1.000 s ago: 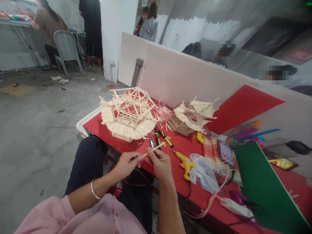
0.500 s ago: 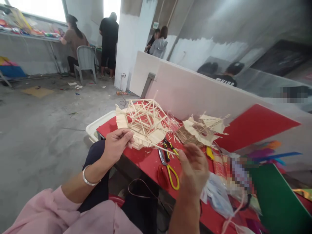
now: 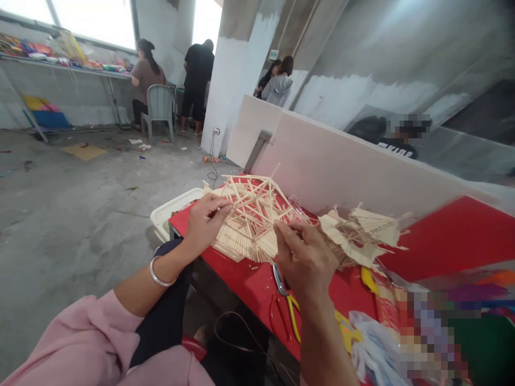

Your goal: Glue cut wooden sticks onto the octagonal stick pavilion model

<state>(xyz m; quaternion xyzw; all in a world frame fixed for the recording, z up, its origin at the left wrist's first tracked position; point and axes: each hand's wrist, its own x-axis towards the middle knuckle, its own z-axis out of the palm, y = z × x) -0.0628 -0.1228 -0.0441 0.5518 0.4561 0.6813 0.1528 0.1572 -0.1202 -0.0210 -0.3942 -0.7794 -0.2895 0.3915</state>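
A frame of thin pale wooden sticks (image 3: 257,185) stands on a flat base of sticks laid side by side (image 3: 233,244). At its left side my left hand (image 3: 207,222) pinches a thin wooden stick (image 3: 254,215) between thumb and fingertips. My right hand (image 3: 306,257) has its fingers closed at the stick's other end, so it spans both hands in front of the frame. Below my right wrist lie pliers (image 3: 280,281) with red and yellow handles, partly hidden by my arm. The stick blends with those behind it.
A second stick model (image 3: 354,236) sits at the right on the red table (image 3: 241,284). Behind it rises a white board (image 3: 314,155). A plastic bag (image 3: 372,343) lies at the near right, a white tray (image 3: 161,212) at the left. Several people are farther off.
Both hands have moved up and forward to the stick frame, carrying the thin stick. My right hand has closed in towards the left, and the view has shifted.
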